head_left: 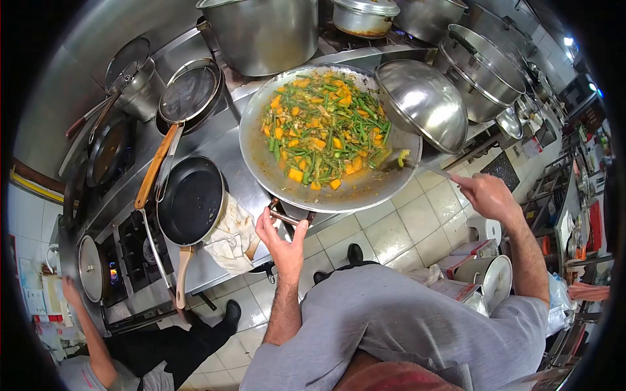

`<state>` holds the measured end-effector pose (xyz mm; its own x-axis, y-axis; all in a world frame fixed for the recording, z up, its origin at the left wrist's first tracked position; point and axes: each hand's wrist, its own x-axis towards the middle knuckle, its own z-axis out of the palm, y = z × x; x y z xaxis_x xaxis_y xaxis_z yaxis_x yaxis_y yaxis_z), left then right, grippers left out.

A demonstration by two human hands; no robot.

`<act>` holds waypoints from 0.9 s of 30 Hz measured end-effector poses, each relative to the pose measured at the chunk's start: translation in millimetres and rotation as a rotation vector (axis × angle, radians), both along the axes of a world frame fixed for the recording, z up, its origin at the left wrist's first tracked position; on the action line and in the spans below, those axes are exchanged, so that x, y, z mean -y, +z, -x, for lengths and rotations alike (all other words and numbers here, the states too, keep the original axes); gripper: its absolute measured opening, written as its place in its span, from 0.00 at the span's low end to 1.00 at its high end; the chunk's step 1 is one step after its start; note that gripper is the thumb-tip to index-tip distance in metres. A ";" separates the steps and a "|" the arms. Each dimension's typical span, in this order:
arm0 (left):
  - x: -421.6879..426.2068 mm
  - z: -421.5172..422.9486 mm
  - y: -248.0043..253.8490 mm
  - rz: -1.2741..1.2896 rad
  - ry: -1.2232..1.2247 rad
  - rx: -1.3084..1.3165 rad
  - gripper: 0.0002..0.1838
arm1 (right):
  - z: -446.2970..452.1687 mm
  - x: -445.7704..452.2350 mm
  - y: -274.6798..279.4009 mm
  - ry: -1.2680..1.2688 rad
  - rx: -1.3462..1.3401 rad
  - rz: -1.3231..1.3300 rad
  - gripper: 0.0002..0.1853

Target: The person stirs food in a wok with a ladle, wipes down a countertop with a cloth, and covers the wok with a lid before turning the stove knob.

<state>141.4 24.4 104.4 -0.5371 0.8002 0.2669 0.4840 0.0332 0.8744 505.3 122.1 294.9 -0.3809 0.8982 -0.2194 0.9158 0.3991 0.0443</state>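
A wide, shallow metal pan [257, 140] holds cut green beans [319, 146] mixed with orange chunks [295, 174] that look like squash. My right hand [490, 197] is closed around the handle of a long metal spatula [433, 169]. Its head rests inside the pan's right side, with a bit of food on it. At the pan's near edge, my left hand [282, 242] has its thumb and fingers at either end of the pan's loop handle [285, 217], seemingly gripping it. Part of that handle is hidden.
A black frying pan [189, 199] and a crumpled cloth [231, 238] lie left. Behind are a tall pot [261, 36] and a domed lid [424, 98]. A co-worker's arm [91, 332] reaches toward a lidded pot [91, 267] beside a lit burner.
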 end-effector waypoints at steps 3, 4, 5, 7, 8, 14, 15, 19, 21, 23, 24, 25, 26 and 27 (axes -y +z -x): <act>-0.8 1.1 -1.5 -0.001 0.006 0.019 0.45 | -4.2 -9.4 -27.3 0.000 0.100 -0.023 0.19; -1.2 1.7 -2.6 -0.001 0.016 0.030 0.45 | -1.4 -21.5 -41.7 0.023 0.114 -0.047 0.20; -1.9 2.5 -2.9 0.000 0.017 0.028 0.45 | 2.0 -36.5 -56.3 0.048 0.129 -0.073 0.22; -1.6 4.2 -2.8 0.012 0.009 0.025 0.46 | 11.5 -80.4 -85.7 0.081 0.106 -0.067 0.25; -1.9 4.7 -3.4 0.009 0.023 0.017 0.46 | 19.4 -100.8 -91.3 0.092 0.100 -0.043 0.25; -2.7 3.6 5.2 0.044 0.022 0.081 0.47 | 56.6 -144.3 -120.1 0.098 -0.016 -0.050 0.25; -1.2 2.3 5.6 0.042 0.025 0.078 0.47 | 58.1 -141.2 -119.9 0.097 0.001 -0.069 0.26; 0.2 0.2 4.3 0.064 0.037 -0.011 0.45 | 38.3 -98.4 -33.4 0.117 0.056 0.008 0.25; -1.2 -2.6 -3.5 0.015 0.018 -0.013 0.45 | 28.5 -89.1 -12.6 0.093 -0.100 0.029 0.23; 0.9 -8.5 1.2 0.013 0.008 -0.064 0.46 | 29.9 -95.3 -12.3 0.079 -0.165 0.056 0.22; 1.4 -11.4 5.3 0.019 0.001 -0.115 0.47 | 32.0 -102.1 -13.9 0.066 -0.231 0.092 0.22; 1.6 -12.6 7.9 0.012 0.007 -0.116 0.47 | 34.9 -110.0 -19.8 0.073 -0.231 0.085 0.22; 2.1 -12.8 10.2 0.046 0.001 -0.127 0.48 | 39.0 -120.6 -30.4 0.146 -0.322 0.003 0.21; 2.9 -12.4 11.8 0.082 -0.006 -0.139 0.49 | 43.9 -133.3 -42.6 0.218 -0.414 -0.078 0.20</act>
